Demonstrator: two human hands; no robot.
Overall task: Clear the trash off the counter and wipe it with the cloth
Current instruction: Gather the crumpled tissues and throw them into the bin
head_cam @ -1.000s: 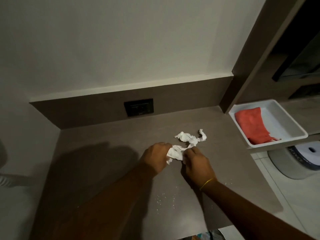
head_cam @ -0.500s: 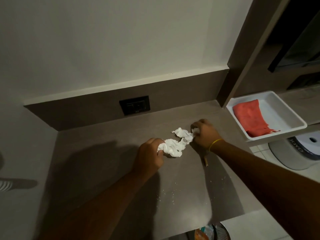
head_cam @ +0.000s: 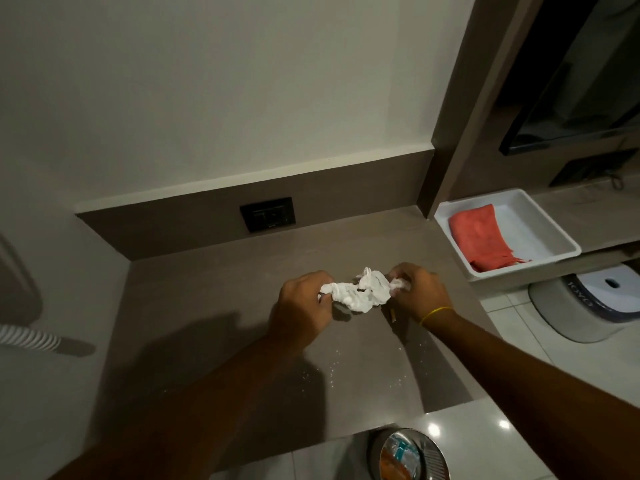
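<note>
Two hands on one wad of crumpled white tissue point(head_cam: 356, 292), mid-counter point(head_cam: 214, 306), in front of the black wall socket point(head_cam: 267, 214). Left hand point(head_cam: 304, 303) is curled closed on the wad's left end, fingers wrapped under so the tips aren't visible. Right hand point(head_cam: 417, 292) is pinched closed on the right end, with a small twisted bit of tissue showing between its fingers. Yellow band point(head_cam: 434, 314) on the right wrist. Tissue spans the gap between both hands; can't tell if it's touching the counter or just off it.

Small tan stick-like scrap point(head_cam: 393, 315) lies on the counter just beside the right hand, on the near side; too small to identify. White crumbs point(head_cam: 332, 370) scattered on the counter nearer the camera than the tissue, between the forearms.

Red cloth point(head_cam: 479, 237) lies in the white tray point(head_cam: 540, 216), right of the socket at the counter's right end, well apart from both hands. Round steel bin point(head_cam: 408, 455) with wrappers inside sits on the floor below the counter's near edge. Grey-white round appliance point(head_cam: 588, 303) on the floor below the tray.
</note>
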